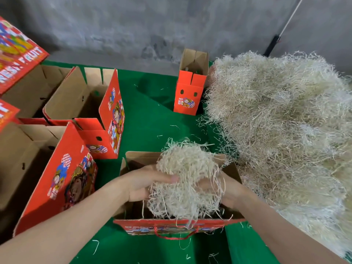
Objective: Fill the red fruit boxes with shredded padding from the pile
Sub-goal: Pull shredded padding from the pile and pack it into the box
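Between the curled fingers (142, 195) of two bare hands, one clump of shredded padding (186, 168) is hanging over the open top of the nearest red fruit box (171, 224). The left hand (141, 183) is gripping the clump from its left side, thumb lying across the strands. The right hand (231, 193) is clutching it from the right, with its fingers mostly buried in the padding. The clump's lowest strands are dipping below the box rim, and the clump is hiding much of the box's inside.

Five red fruit boxes are showing in all, each with its top open. One is under the fingers. Three are crowding together well to the left of them: a big one (62, 180) nearest, a second (112, 111) beyond it, and a third (28, 92) at the back under a printed lid (17, 54). A fifth, narrow box (187, 96) is standing upright beyond the fingertips, touching the edge of the pile (282, 126).

That single pile is spreading just to the right of the right hand, tall and wide. A green cloth (152, 115) is covering the table, with loose strands lying scattered on it. A grey wall (133, 25) is standing behind.

The padding is pale straw-coloured, thin, crinkled and tangled. The boxes are bright red outside with colourful printing, plain brown cardboard inside, and a red cord handle (175, 237) is drooping from the nearest one.
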{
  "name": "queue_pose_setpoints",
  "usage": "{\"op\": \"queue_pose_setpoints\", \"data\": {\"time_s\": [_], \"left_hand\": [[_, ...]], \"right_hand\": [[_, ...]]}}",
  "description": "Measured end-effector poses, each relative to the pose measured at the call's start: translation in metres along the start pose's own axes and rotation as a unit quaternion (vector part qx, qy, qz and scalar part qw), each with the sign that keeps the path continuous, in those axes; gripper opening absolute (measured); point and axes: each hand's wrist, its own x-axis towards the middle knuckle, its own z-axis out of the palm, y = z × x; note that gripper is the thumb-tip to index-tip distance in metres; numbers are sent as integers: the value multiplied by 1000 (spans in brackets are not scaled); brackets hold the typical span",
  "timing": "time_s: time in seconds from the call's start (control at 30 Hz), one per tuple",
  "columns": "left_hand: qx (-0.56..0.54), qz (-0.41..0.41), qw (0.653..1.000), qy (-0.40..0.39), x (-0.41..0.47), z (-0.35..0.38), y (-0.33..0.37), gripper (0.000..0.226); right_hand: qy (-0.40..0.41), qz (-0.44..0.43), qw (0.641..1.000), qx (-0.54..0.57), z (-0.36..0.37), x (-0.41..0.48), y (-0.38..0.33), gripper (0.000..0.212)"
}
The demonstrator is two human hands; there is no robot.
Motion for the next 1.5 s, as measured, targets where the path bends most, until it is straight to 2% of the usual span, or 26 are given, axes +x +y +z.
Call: {"op": "queue_pose_setpoints", "data": {"time_s": [0.07, 0.17, 0.2, 0.27, 0.3, 0.37, 0.4, 0.43, 0.5, 0.53, 0.6, 0.67, 0.83, 0.9, 0.97, 1.03, 1.07, 1.13, 1.2, 1.27, 1.37, 1.43, 1.5], "left_hand": [[43, 17, 998, 46, 2, 1, 0, 82], [57, 26, 990, 130, -3, -18, 0, 98], [60, 31, 987, 143, -5, -25, 0, 105], [54, 32, 991, 115, -8, -32, 1, 119], [41, 26, 995, 89, -7, -30, -1, 116], [-7, 21, 998, 51, -7, -18, -1, 87], [-28, 20, 999, 38, -7, -10, -1, 79], [-49, 17, 998, 24, -4, -3, -1, 81], [-112, 13, 994, -14, 3, 3, -1, 95], [-145, 11, 989, -38, 4, 5, 1, 85], [-185, 7, 982, -48, 5, 7, 4, 48], [-164, -6, 986, -12, 3, 7, 4, 36], [-76, 11, 994, 83, -7, -5, 3, 52], [-46, 27, 990, 133, -12, -6, 3, 54], [-31, 32, 988, 145, -16, -5, 5, 56], [-54, 45, 991, 112, -17, -8, 6, 69], [-83, 39, 994, 60, -15, -11, 5, 76], [-159, 32, 986, -35, -11, -13, 4, 51], [-212, 9, 975, -66, -3, -8, -1, 32], [-199, -13, 978, -53, 6, 5, -4, 29], [-132, -12, 991, -20, 5, 11, -5, 55], [-99, 7, 995, 30, 0, -4, -4, 62], [-103, 9, 994, 37, -4, -17, 1, 62]], "right_hand": [[9, 24, 998, -63, -3, -4, -1, 60], [71, 39, 990, -115, -23, -20, -7, 48], [90, 50, 982, -155, -30, -24, -7, 49], [122, 93, 966, -208, -40, -28, -2, 63], [116, 107, 970, -186, -38, -27, -1, 72], [61, 114, 982, -136, -24, -22, -3, 85], [27, 98, 984, -146, -14, -19, -4, 86], [-2, 78, 984, -162, -6, -15, -3, 86], [-12, 37, 989, -142, 9, -6, 0, 76], [4, 23, 994, -104, 12, -2, 1, 65], [30, -2, 998, -60, 13, 2, 4, 52], [59, 6, 990, -125, 9, 3, 3, 50], [135, 64, 968, -202, -21, -11, -1, 48], [128, 68, 966, -215, -28, -18, 0, 42], [122, 71, 966, -218, -25, -21, 0, 38], [140, 68, 973, -168, -25, -21, 0, 38], [146, 65, 977, -140, -25, -21, -1, 35], [150, 73, 983, -81, -24, -19, -4, 44], [128, 95, 986, -56, -11, -16, -9, 57], [92, 103, 985, -99, 4, -7, -6, 55], [90, 99, 981, -143, 8, -5, -5, 15], [130, 83, 980, -128, -4, -13, -7, 16], [147, 62, 979, -128, -14, -20, -8, 21]]}}
